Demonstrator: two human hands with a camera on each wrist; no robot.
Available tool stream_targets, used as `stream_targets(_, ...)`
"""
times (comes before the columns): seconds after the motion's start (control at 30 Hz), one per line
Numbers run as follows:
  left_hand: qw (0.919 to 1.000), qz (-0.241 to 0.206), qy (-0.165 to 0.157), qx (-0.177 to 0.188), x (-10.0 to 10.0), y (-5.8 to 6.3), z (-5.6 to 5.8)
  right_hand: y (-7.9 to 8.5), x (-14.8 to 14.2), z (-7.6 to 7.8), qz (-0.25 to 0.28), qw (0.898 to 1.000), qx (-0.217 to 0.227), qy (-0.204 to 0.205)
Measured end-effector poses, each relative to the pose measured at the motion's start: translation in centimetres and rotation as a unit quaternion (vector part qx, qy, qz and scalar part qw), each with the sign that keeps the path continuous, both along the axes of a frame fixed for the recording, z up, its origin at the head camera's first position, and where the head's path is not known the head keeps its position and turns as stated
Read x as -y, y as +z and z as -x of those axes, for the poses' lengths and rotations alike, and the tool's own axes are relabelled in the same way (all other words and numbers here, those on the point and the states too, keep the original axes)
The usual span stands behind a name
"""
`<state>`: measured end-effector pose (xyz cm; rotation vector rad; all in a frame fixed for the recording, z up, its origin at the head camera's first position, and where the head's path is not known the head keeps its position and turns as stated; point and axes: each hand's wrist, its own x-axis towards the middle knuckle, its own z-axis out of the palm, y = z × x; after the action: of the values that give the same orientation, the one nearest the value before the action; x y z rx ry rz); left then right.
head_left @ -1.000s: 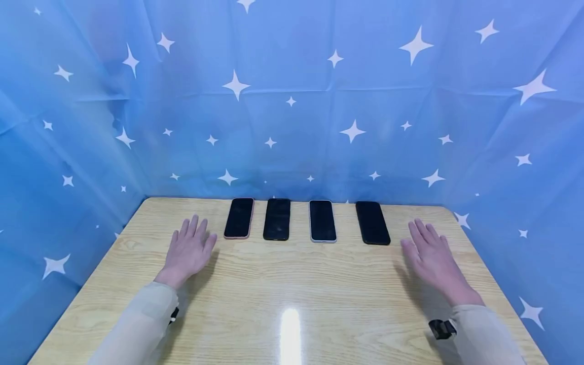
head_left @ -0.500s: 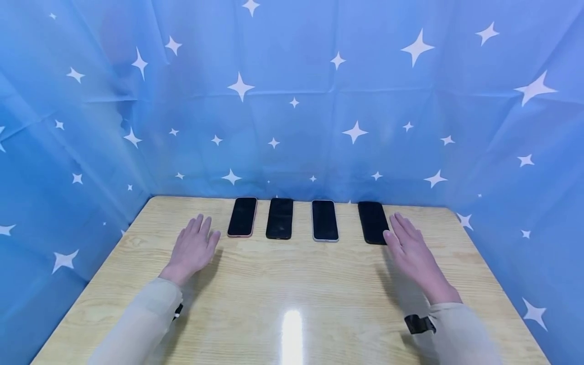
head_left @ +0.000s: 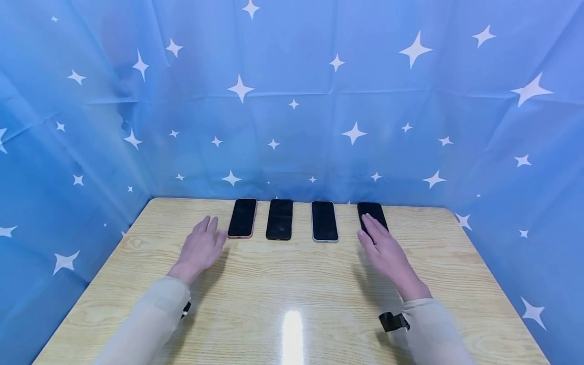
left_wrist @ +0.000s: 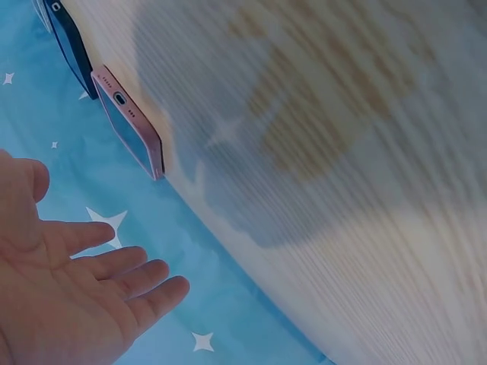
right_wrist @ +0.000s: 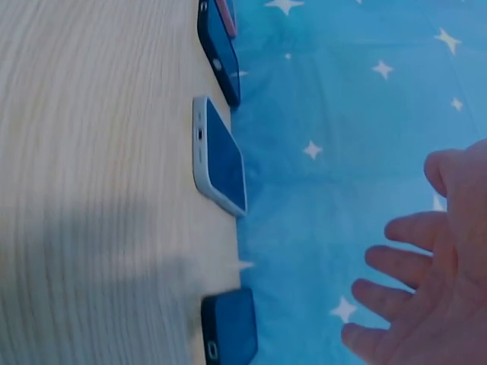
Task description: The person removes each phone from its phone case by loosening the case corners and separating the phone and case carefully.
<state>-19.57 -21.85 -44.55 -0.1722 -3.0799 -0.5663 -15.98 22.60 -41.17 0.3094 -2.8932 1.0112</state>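
Along the back of the wooden table lie a pink-edged phone (head_left: 242, 218), a black phone (head_left: 279, 219), a white-edged phone (head_left: 324, 221) and, at the right end, another black phone (head_left: 373, 211). My left hand (head_left: 201, 249), fingers straight, hovers in front and to the left of the pink-edged phone, holding nothing. My right hand (head_left: 388, 253) overlaps the lower part of the right-end phone in the head view, its fingers extended. The right wrist view shows that hand (right_wrist: 418, 281) raised above the table, apart from the right-end phone (right_wrist: 230, 328), its palm bare.
A blue curtain (head_left: 292, 121) with white stars hangs close behind the table (head_left: 255, 294) and on both sides. Light-coloured sleeves cover both arms, with a black strap (head_left: 393, 321) at the right wrist. A bright reflection lies on the table's front middle.
My right hand has moved left from beside the right-end phone until it overlaps it in view. My left hand has shifted slightly right toward the pink-edged phone. The phones stay put.
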Motion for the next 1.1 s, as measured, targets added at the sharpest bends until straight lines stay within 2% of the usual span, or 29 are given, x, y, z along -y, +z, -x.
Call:
stream_targets(0.37,0.9999,-0.005,-0.010,-0.009,-1.6,-0.5,1.5,-1.1,3.3,-0.3,0.072,0.997,0.015,0.011)
stream_targets(0.63,0.9998,0.004,-0.002,0.019,-2.6,-0.2,2.4,-1.2,5.3,-0.1,0.123,0.992,0.013,0.002)
stream_targets(0.87,0.9991,0.022,0.004,0.037,-2.9,-0.5,3.3,-0.9,7.4,0.0,0.180,0.984,0.014,0.008)
stream_targets(1.1,0.9979,0.021,0.007,0.060,-3.7,-0.8,4.1,-1.1,9.0,0.0,0.222,0.975,0.023,-0.020)
